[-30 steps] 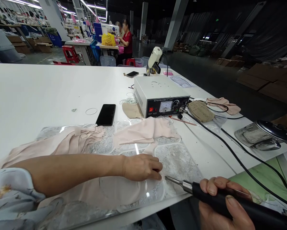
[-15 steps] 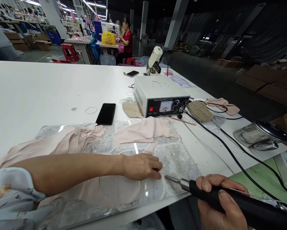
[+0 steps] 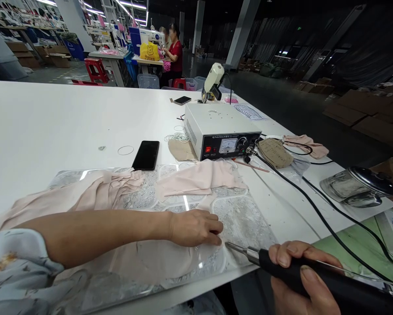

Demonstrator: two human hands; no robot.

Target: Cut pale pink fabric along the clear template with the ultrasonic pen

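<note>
My left hand [image 3: 196,227] rests on a clear plastic template [image 3: 242,214], fingers curled down at its near right part. Whatever lies under those fingertips is hidden. Pale pink fabric [image 3: 127,262] shows beneath the plastic along my forearm. In my right hand [image 3: 304,271] is a handheld ultrasonic cutter [image 3: 275,264] with a black grip and a metal tip. The tip points left, just short of my left fingertips. A folded pale pink fabric piece [image 3: 199,177] lies on the template's far side, and a pile of such pieces [image 3: 85,192] is at the left.
Beyond the template stand a white control box [image 3: 225,127] with a black cable [image 3: 314,210] and a dark phone [image 3: 146,155]. A lidded glass jug [image 3: 356,186] sits near the right edge. Brown card patterns [image 3: 275,152] lie beside the box. A person in red [image 3: 175,54] works far back.
</note>
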